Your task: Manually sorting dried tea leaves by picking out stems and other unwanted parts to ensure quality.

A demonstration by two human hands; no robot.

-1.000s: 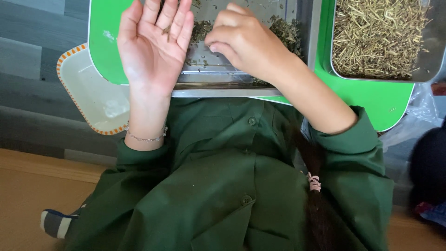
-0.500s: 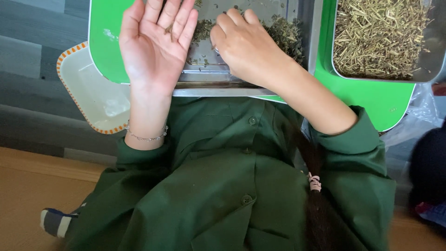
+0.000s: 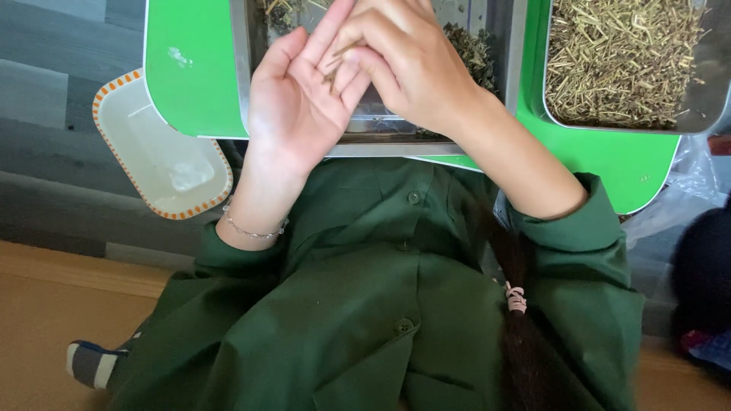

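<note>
Now right hand (image 3: 411, 68) fingers pinch thin brownish dried stems (image 3: 335, 70) over the flat, open-fingered left hand (image 3: 301, 106).

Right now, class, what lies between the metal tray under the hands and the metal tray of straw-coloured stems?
In the head view, a strip of green board separates the middle metal tray from the stem tray.

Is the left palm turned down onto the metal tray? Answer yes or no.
No: the left hand is held open, palm up, above the metal tray, while the right hand presses its fingertips onto that palm.
</note>
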